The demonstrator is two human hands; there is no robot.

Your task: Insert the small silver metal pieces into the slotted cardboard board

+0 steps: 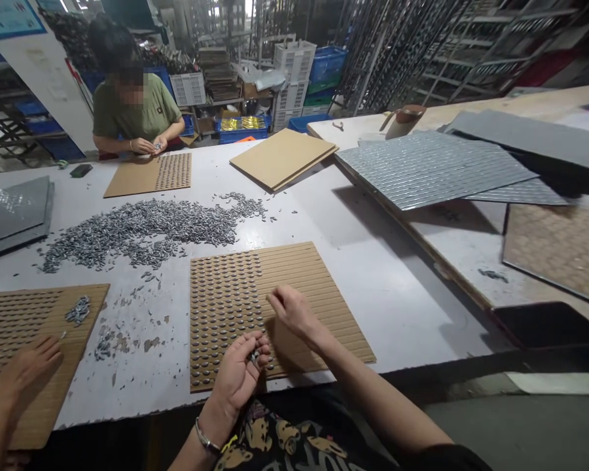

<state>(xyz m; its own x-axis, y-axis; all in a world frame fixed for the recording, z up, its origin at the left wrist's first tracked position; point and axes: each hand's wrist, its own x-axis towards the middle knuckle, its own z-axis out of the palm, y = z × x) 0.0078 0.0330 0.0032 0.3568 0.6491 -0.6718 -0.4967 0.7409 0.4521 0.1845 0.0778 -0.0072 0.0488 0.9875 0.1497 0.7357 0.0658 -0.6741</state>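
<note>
Head view: left hand [239, 374] cups small metal pieces [253, 356] at slotted board [319, 307]'s near edge; right hand [288, 309] pinches mid-board.

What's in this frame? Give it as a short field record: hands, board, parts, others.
left hand: cupped palm up over the near edge of the slotted board, holding a few small metal pieces
right hand: fingertips pinched, touching the board
board fill: left part filled, right part bare
loose pile: on the table, beyond the board
others: another hand on a second board; person seated across
</note>
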